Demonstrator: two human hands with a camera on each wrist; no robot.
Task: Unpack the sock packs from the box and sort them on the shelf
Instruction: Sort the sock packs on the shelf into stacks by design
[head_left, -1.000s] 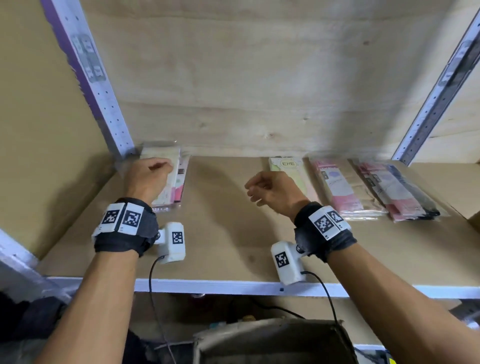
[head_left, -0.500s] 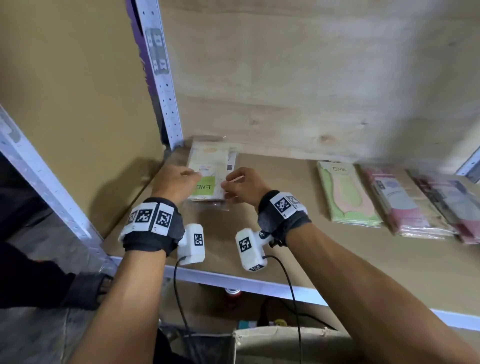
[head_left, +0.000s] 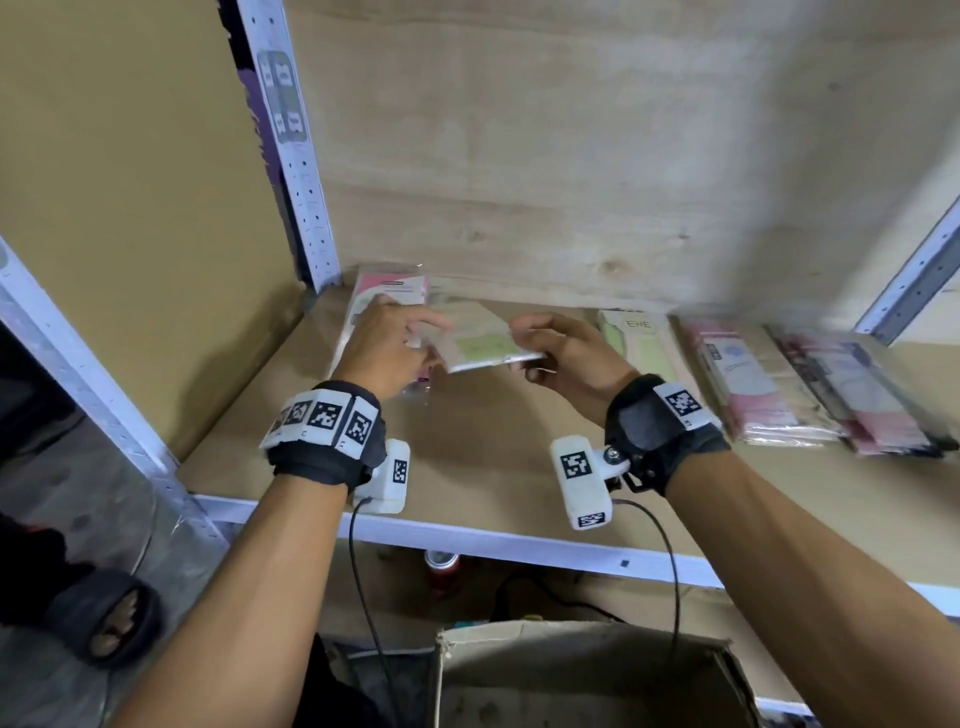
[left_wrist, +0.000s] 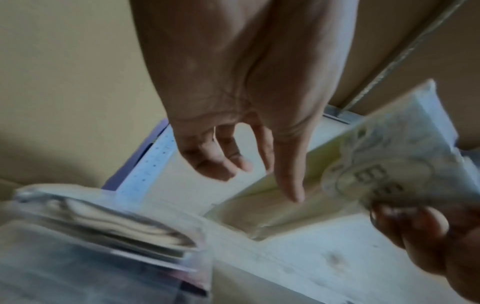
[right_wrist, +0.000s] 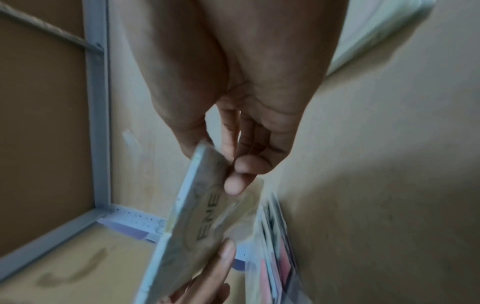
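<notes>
A green-and-beige sock pack (head_left: 478, 345) marked ENE hangs tilted above the shelf board (head_left: 493, 457). My right hand (head_left: 550, 348) pinches its right end between thumb and fingers (right_wrist: 235, 183). The same pack (right_wrist: 205, 222) fills the lower middle of the right wrist view. My left hand (head_left: 400, 338) is at the pack's left end. In the left wrist view one straight finger (left_wrist: 291, 185) lies against the pack (left_wrist: 384, 164), and the others curl loosely off it. Under my left hand a stack topped by a pink pack (head_left: 395, 288) lies in the shelf's back left corner.
Another green ENE pack (head_left: 636, 343) and two piles of pink packs (head_left: 737, 384) (head_left: 852, 389) lie in a row to the right. Perforated uprights (head_left: 291, 145) (head_left: 914, 280) flank the bay. The open cardboard box (head_left: 571, 670) sits below the shelf's front edge.
The green pack has come up off the left stack and shifted right with my right hand, uncovering the pink pack. My left hand has loosened its hold on it.
</notes>
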